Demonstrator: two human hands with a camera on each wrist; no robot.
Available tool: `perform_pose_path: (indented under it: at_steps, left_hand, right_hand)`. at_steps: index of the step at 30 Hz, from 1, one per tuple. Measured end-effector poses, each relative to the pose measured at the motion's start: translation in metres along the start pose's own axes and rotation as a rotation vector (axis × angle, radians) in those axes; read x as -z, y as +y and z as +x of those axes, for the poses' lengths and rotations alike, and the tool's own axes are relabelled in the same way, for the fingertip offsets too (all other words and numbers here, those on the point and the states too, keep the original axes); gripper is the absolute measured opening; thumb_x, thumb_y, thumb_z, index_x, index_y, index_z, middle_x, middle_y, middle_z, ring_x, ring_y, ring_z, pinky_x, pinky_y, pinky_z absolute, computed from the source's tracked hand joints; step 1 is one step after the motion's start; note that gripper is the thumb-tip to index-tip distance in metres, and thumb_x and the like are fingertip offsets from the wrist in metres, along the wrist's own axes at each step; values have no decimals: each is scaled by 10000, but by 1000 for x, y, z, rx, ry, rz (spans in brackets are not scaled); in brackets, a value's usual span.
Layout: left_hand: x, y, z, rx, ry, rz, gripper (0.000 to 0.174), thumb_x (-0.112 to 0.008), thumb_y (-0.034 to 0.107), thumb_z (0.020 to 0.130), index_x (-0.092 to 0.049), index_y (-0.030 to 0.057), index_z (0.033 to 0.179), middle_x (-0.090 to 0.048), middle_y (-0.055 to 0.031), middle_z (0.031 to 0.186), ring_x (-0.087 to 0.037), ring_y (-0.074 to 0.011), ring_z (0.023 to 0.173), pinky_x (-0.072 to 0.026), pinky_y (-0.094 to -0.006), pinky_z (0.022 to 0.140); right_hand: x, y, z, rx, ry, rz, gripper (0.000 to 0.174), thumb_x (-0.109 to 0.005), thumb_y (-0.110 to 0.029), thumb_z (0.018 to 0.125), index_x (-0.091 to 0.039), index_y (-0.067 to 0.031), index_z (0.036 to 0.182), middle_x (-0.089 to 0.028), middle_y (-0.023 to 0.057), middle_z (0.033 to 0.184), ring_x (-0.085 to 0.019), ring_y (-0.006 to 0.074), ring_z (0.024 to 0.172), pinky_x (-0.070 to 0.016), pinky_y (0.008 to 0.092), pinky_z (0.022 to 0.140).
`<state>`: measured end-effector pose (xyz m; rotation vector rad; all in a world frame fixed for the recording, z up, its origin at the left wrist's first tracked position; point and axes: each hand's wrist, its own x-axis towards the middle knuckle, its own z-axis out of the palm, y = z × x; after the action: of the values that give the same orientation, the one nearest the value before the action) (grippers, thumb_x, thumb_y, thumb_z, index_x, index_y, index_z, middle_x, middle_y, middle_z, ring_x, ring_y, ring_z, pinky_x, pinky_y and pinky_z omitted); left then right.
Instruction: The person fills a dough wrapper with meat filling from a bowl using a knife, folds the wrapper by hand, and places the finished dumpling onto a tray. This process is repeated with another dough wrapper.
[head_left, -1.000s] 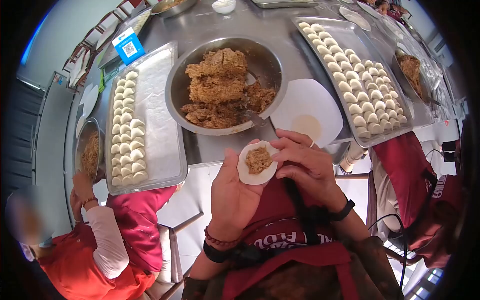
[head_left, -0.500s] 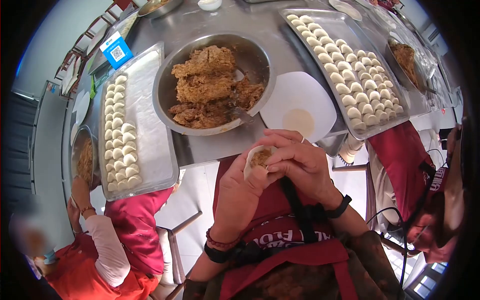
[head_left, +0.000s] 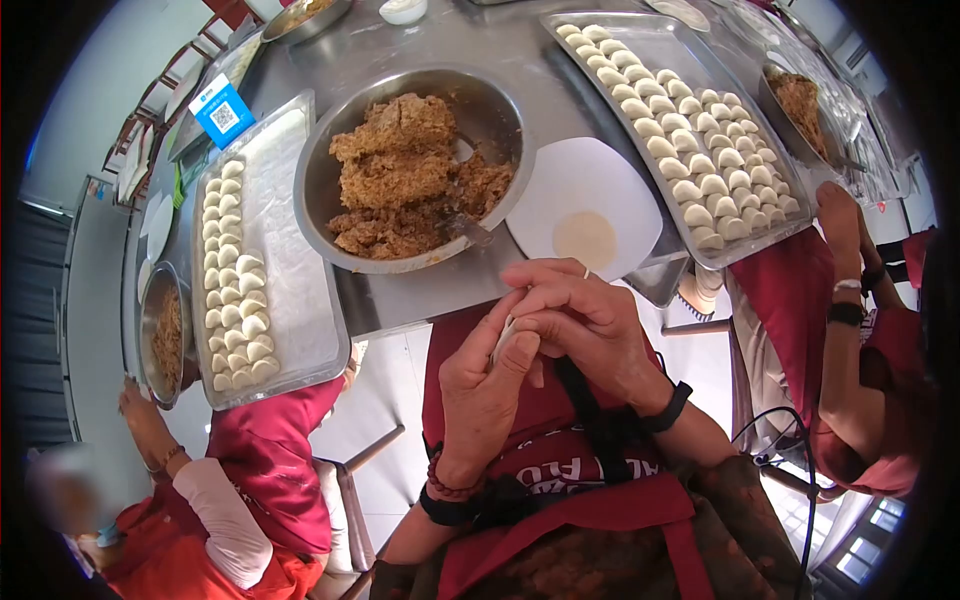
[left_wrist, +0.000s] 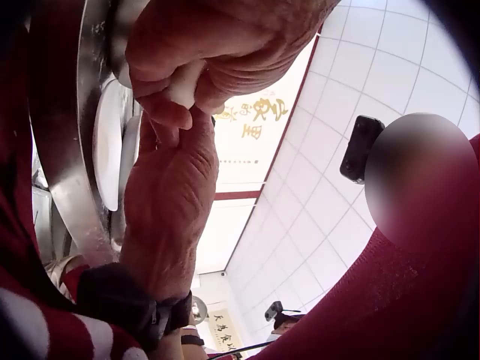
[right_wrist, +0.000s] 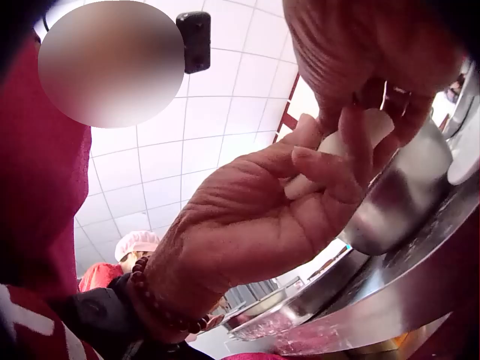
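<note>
A folded dumpling (head_left: pixel 502 340), mostly hidden by fingers in the head view, is held between both hands above the lap. My left hand (head_left: pixel 482 378) cups it from the left, the thumb bent against its near side. From the right, my right hand (head_left: pixel 597 325) closes over it, thumb and fingers pinching its edge. In the left wrist view the white dough (left_wrist: pixel 184 84) shows between the fingers of both hands. The right wrist view shows the smooth pale side of the dumpling (right_wrist: pixel 367 131) behind curled left fingers (right_wrist: pixel 330 171). No filling shows now.
Ahead stands a steel bowl (head_left: pixel 310 225) of brown filling, beside a white plate (head_left: pixel 625 200) bearing one round wrapper (head_left: pixel 584 239). Trays of dumplings lie left (head_left: pixel 300 300) and right (head_left: pixel 690 60). People sit on both sides, one arm (head_left: pixel 850 320) near the right tray.
The flat, filled wrapper on the left palm has been folded over, hiding the filling. My right hand has come in over it. The seated person's arm at right has come forward toward the tray.
</note>
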<state>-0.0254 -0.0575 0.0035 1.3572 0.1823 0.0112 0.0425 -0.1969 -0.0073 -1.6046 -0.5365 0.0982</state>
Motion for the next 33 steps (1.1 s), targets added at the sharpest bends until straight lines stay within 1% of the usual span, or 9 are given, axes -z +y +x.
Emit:
perform_pose_path:
  at_steps: [6, 9, 12, 15, 18, 21, 27, 30, 33]
  left_hand:
    - [0, -3, -1, -40, 21, -19, 380, -537, 180, 1035, -554, -50, 1337, -690, -94, 989, -613, -102, 772, -467, -210, 627]
    - [3, -5, -2, -59, 119, -137, 388, -513, 185, 1043, -537, -61, 1342, -673, -156, 1144, -641, -135, 791, -493, -221, 637]
    - [8, -7, -1, -146, 95, -281, 405, -500, 193, 1045, -517, -76, 1348, -571, -211, 1342, -662, -188, 930, -539, -254, 714]
    - [4, -7, -1, -178, 94, -336, 428, -512, 213, 1039, -508, -84, 1349, -487, -221, 1433, -628, -222, 1081, -554, -291, 804]
    - [5, -10, -1, -225, 87, -318, 450, -527, 229, 1033, -504, -85, 1354, -455, -224, 1461, -585, -248, 1183, -549, -315, 862]
    - [5, -10, -1, -248, 93, -250, 460, -537, 237, 1029, -503, -83, 1358, -460, -226, 1458, -621, -225, 1090, -550, -292, 795]
    - [3, -13, 0, -244, 76, -217, 451, -547, 242, 1025, -522, -68, 1352, -469, -227, 1451, -638, -175, 880, -496, -244, 642]
    - [1, -13, 0, -253, 67, -222, 451, -549, 242, 1024, -523, -62, 1355, -475, -224, 1447, -641, -174, 876, -492, -240, 640]
    - [3, -13, -1, -247, 63, -219, 443, -554, 237, 1022, -528, -58, 1351, -477, -223, 1445, -639, -183, 937, -502, -245, 662]
  right_hand:
    - [-2, 0, 1, 12, -6, 38, 219, -690, -60, 866, -717, -79, 1083, -696, 105, 1165, -656, 165, 1021, -520, 284, 860]
    - [-5, -5, -5, -224, 66, 252, 299, -682, -55, 892, -669, -46, 1191, -696, 81, 1147, -643, 115, 986, -518, 257, 852]
    - [-5, -3, -6, -342, 41, 388, 354, -665, -56, 922, -610, 21, 1263, -691, 62, 1095, -627, 86, 970, -514, 239, 853]
    - [-7, -2, -8, -471, -40, 725, 351, -660, -78, 939, -601, 73, 1250, -684, 59, 1041, -622, 90, 922, -517, 240, 842]
    - [-9, -2, -7, -486, -73, 849, 350, -653, -95, 952, -601, 76, 1252, -675, 53, 993, -606, 86, 866, -515, 234, 823]
    - [-15, -1, -8, -469, -7, 894, 333, -645, -108, 962, -611, 75, 1238, -673, 57, 966, -590, 85, 805, -533, 240, 759]
    - [-17, 2, -8, -395, 50, 906, 166, -630, -78, 965, -666, 43, 1074, -662, 79, 898, -584, 100, 732, -557, 263, 632]
    - [-17, -3, -8, -296, 68, 812, 107, -623, -57, 965, -666, 31, 1007, -659, 81, 890, -584, 105, 727, -560, 270, 635]
    - [-18, -2, -8, -285, 68, 827, 123, -625, -50, 961, -648, 30, 1051, -657, 84, 902, -584, 106, 728, -569, 278, 629]
